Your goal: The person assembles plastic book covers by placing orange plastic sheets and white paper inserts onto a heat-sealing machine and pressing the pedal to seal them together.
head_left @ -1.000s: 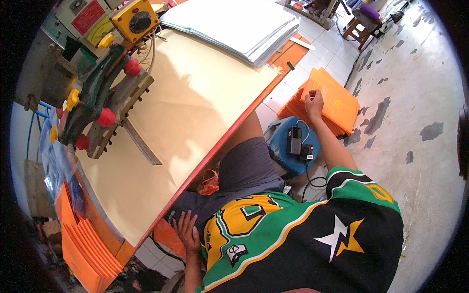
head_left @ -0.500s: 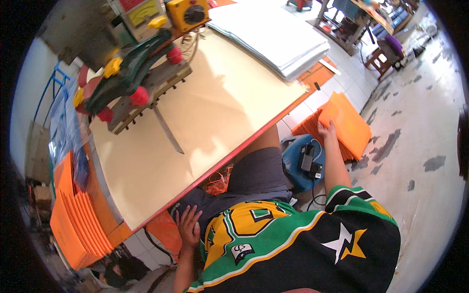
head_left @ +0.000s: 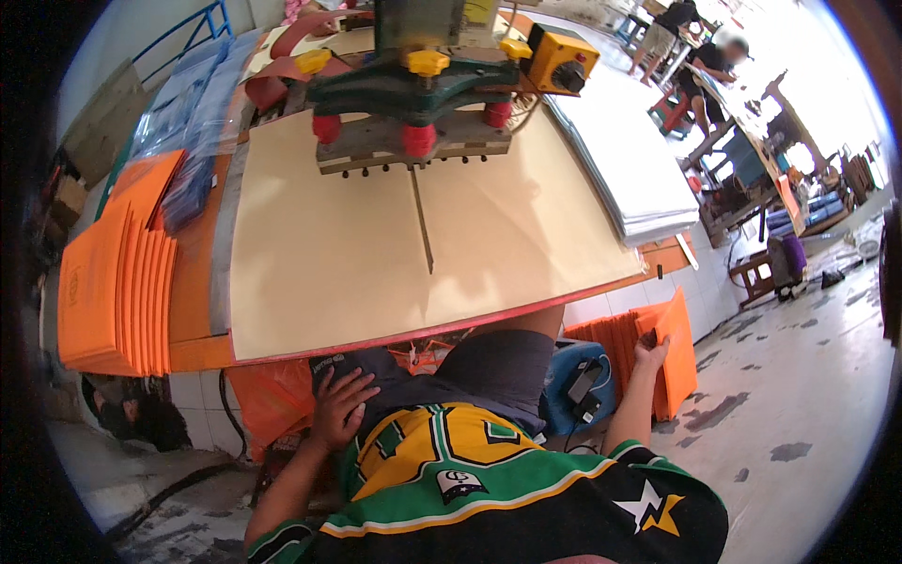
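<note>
One orange folder point(head_left: 678, 350) in the right hand point(head_left: 650, 352).

One press machine point(head_left: 423, 103) stands at the far edge of the table point(head_left: 310, 282), with three yellow knobs point(head_left: 427, 62) on top and three red knobs point(head_left: 420, 139) below them. One yellow switch box point(head_left: 562, 58) sits at its right. One stack of white sheets point(head_left: 625, 164) lies along the right edge. Two piles of orange sheets: one point(head_left: 113, 273) off the left edge, one point(head_left: 648, 352) below the right corner.

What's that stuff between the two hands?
In the head view, the person's lap in dark grey shorts lies between the left hand and right hand, then a blue container with a black charger on it.
</note>
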Tool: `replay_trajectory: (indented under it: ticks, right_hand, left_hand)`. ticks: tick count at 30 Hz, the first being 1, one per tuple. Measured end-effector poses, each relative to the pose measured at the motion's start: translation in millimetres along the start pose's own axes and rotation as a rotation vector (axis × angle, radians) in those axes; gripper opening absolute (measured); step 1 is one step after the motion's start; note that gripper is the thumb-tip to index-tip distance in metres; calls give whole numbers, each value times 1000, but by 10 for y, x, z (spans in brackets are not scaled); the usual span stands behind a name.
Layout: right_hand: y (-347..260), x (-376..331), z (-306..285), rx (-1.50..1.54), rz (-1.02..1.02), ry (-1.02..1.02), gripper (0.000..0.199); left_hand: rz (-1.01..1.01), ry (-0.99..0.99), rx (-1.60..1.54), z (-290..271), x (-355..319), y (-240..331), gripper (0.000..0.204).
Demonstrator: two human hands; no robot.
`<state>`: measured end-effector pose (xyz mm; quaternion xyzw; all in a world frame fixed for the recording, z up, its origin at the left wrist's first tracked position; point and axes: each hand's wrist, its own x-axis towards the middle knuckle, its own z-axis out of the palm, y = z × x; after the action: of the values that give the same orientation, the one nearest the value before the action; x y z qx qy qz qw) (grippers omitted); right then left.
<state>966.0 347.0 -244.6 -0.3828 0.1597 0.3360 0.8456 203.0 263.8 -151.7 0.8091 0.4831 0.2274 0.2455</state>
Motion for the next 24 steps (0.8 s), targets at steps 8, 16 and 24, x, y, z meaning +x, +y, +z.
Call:
replay_trajectory:
  ticks: [8, 16, 24]
  right_hand:
    - [-466, -250, 368, -111, -309, -368, 35]
    - [-992, -1310, 1318, -397, -928, -451, 42]
    - [-1178, -2262, 1745, -278, -899, -415, 50]
  left_hand:
    - [-18, 0, 9, -36, -12, 46, 37]
    - [-85, 38, 25, -70, 48, 156, 33]
    - [-59, -42, 86, -40, 226, 203, 40]
